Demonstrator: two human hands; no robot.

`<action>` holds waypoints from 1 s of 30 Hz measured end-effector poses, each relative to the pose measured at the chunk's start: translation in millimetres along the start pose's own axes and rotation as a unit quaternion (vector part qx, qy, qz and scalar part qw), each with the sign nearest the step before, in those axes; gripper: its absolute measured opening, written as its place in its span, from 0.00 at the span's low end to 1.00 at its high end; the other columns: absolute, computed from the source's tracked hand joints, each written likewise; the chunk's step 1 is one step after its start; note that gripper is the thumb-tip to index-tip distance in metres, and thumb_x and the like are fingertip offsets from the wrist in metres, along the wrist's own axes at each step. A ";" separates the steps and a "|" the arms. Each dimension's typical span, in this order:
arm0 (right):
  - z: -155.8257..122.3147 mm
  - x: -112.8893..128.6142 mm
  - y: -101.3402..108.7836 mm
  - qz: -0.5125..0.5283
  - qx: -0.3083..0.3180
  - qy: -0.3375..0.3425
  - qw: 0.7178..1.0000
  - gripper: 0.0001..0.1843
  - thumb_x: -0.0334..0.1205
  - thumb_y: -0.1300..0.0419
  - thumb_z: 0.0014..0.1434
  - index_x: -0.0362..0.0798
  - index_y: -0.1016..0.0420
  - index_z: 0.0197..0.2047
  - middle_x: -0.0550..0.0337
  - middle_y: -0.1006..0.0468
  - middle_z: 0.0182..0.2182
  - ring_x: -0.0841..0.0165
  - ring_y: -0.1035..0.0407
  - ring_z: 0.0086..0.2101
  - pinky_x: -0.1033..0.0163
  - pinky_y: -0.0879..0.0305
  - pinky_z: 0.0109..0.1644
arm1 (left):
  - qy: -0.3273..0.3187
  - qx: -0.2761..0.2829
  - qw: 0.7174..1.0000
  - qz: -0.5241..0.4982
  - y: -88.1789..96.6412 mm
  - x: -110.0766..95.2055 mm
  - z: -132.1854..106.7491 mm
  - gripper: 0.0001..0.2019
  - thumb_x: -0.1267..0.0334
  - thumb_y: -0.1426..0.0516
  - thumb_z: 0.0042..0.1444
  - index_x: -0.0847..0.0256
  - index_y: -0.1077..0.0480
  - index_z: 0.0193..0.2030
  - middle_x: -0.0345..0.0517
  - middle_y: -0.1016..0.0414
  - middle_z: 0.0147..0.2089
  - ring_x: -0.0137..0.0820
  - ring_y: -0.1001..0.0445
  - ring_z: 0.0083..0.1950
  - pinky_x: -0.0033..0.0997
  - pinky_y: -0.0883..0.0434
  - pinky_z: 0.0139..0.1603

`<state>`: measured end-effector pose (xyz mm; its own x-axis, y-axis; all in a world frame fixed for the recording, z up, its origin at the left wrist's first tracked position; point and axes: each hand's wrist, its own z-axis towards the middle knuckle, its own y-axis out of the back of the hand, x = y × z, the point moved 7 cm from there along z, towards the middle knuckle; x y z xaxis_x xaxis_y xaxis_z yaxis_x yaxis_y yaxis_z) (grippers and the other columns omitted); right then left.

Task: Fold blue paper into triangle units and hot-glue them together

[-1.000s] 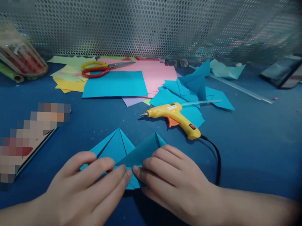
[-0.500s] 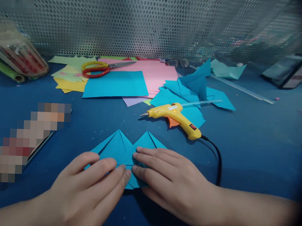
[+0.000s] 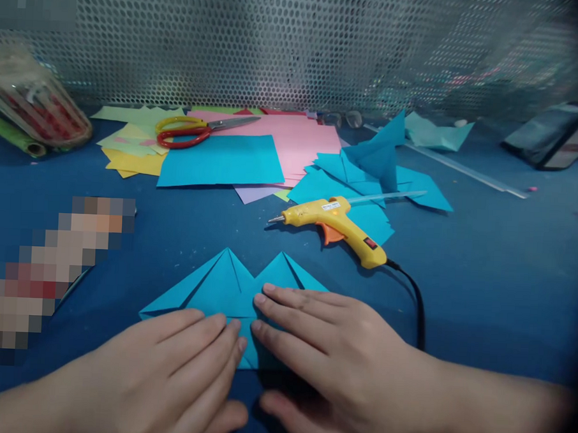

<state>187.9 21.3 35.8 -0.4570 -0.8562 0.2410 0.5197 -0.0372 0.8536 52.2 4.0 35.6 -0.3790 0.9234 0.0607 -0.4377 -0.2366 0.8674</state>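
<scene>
A folded sheet of blue paper (image 3: 226, 284) lies on the blue table in front of me, two pointed peaks facing away from me and creases running down from each. My left hand (image 3: 167, 364) rests over its lower left part, fingers stretched out and nearly flat. On its right half lies my right hand (image 3: 326, 346), fingers extended and pressing on the paper, thumb apart below the near edge. Both hands cover much of the paper's lower part. Just beyond the right hand sits a yellow glue gun (image 3: 334, 221) with an orange trigger and a clear glue stick.
Scissors (image 3: 192, 132) lie on stacked coloured paper, beside a flat blue sheet (image 3: 222, 162). Blue folded pieces (image 3: 377, 160) sit behind the glue gun, whose black cord (image 3: 417, 299) curves right. A jar (image 3: 40, 100) stands far left; a phone (image 3: 553, 139) leans far right.
My left hand has slid down and flattened, uncovering the paper's left corner. My right thumb has come out from the paper's near edge; the right fingers stay about where they were.
</scene>
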 end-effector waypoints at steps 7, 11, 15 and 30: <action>-2.8 -4.3 0.6 0.008 0.021 0.007 1.000 0.16 0.35 0.46 0.72 0.41 0.18 0.49 0.50 0.16 0.51 0.63 0.21 0.52 0.62 0.24 0.57 | 0.036 0.017 0.996 -0.085 0.6 14.5 7.3 0.16 0.72 0.50 0.71 0.61 0.23 0.36 0.42 0.17 0.36 0.31 0.21 0.35 0.31 0.24 0.40; -2.8 -3.3 -0.4 -0.020 0.018 0.015 1.000 0.14 0.32 0.45 0.70 0.43 0.18 0.49 0.52 0.16 0.51 0.62 0.21 0.51 0.61 0.21 0.54 | 0.100 0.049 0.981 -0.162 -2.3 27.0 11.4 0.15 0.72 0.49 0.70 0.58 0.23 0.37 0.41 0.19 0.37 0.28 0.21 0.37 0.28 0.23 0.44; -1.3 -1.9 -1.1 -0.063 0.033 0.030 0.997 0.17 0.34 0.49 0.72 0.48 0.19 0.39 0.52 0.15 0.50 0.60 0.19 0.49 0.61 0.19 0.48 | 0.150 0.062 0.958 -0.237 -3.5 36.7 11.3 0.13 0.73 0.48 0.67 0.53 0.24 0.38 0.40 0.18 0.45 0.27 0.18 0.47 0.23 0.23 0.51; -0.6 -7.8 -2.7 -0.032 0.015 0.043 0.998 0.14 0.34 0.47 0.71 0.46 0.20 0.41 0.54 0.15 0.48 0.65 0.21 0.49 0.62 0.23 0.51 | 0.288 0.026 0.932 -0.217 -0.1 78.0 2.3 0.11 0.69 0.49 0.67 0.51 0.27 0.44 0.32 0.19 0.40 0.24 0.18 0.38 0.12 0.23 0.37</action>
<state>190.4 27.8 31.4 -0.4240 -0.8940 0.1451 0.4689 -0.0796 0.8797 24.5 76.7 41.4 -0.5579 0.6094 -0.5633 -0.6166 0.1499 0.7729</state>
